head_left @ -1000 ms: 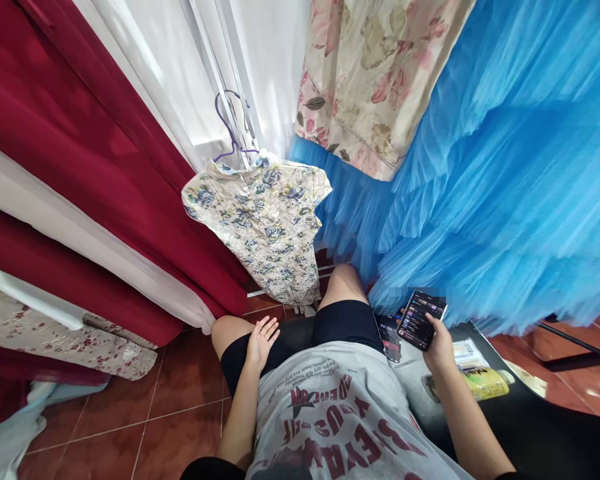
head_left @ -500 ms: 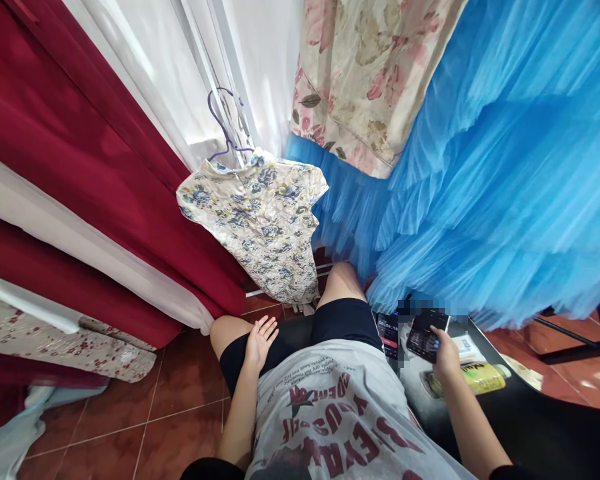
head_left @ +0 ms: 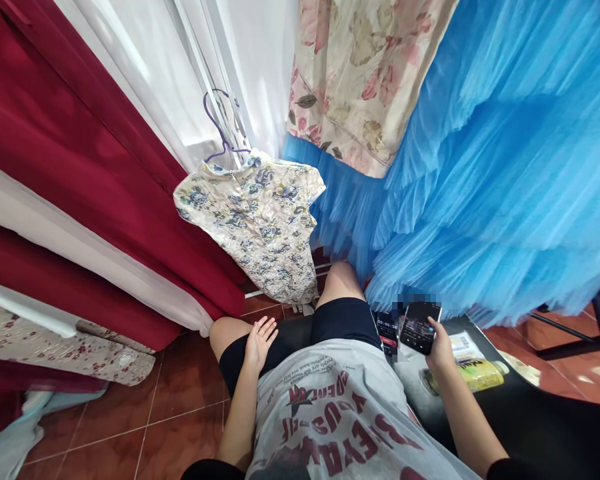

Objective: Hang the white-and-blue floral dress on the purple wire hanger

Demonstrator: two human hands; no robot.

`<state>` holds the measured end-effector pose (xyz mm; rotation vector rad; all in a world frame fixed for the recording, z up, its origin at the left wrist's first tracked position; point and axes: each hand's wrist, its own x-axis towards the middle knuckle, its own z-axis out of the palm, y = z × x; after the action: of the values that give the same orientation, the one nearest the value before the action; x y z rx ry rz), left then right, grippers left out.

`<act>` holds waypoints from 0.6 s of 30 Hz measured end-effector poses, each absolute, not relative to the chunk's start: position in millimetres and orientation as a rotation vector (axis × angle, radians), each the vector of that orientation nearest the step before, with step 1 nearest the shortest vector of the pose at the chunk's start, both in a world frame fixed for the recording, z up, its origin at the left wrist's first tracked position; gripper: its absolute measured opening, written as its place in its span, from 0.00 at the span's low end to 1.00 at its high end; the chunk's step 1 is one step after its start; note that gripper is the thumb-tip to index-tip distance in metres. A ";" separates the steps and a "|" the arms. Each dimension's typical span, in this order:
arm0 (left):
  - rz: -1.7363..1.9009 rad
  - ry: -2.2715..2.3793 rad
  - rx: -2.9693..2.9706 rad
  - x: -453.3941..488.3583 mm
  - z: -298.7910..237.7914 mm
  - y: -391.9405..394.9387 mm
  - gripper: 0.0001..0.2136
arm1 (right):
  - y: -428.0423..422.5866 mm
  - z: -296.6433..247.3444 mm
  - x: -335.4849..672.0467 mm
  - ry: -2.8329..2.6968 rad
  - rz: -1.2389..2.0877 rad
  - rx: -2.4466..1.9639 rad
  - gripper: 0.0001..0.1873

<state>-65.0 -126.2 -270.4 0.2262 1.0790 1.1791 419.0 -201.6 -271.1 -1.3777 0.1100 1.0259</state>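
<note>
My right hand (head_left: 440, 348) grips a black smartphone (head_left: 419, 326) with its screen lit, held above the dark seat to my right. Flat on my left thigh rests my left hand (head_left: 260, 341), fingers spread, holding nothing. I am seated in black shorts and a grey printed shirt (head_left: 340, 413). A second small device with a lit display (head_left: 386, 328) lies beside my right thigh, just left of the phone.
A floral blouse (head_left: 257, 220) hangs on a purple hanger (head_left: 219, 130) ahead. Red curtains (head_left: 80, 167) fill the left, a blue tulle skirt (head_left: 505, 173) the right, a pink floral cloth (head_left: 365, 73) above. A yellow bottle (head_left: 480, 375) lies on the black seat (head_left: 540, 427). Brown floor tiles (head_left: 180, 407) lie below.
My right hand lowered the phone slightly, then shifted it a little left. The view drifted slightly. My left hand stayed on the thigh.
</note>
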 end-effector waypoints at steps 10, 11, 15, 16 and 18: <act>1.180 1.073 0.226 -66.3 -272.1 -126.4 0.22 | -206.7 -305.7 438.2 0.184 0.879 -1.521 0.17; 1.179 1.072 0.225 -66.5 -272.5 -126.2 0.22 | -208.0 -308.1 442.7 0.186 0.868 -1.546 0.17; 1.180 1.071 0.226 -67.1 -274.5 -125.6 0.22 | -212.7 -313.2 459.2 0.145 0.841 -1.626 0.20; 1.180 1.072 0.227 -67.1 -274.8 -125.6 0.22 | -213.8 -313.9 462.3 0.130 0.837 -1.639 0.20; 1.180 1.073 0.229 -66.9 -274.9 -125.6 0.22 | -215.5 -314.9 467.0 0.096 0.829 -1.658 0.20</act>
<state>-66.9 -125.6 -274.9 0.2291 1.0730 1.1804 467.0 -215.5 -314.9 -1.6580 0.0956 0.8288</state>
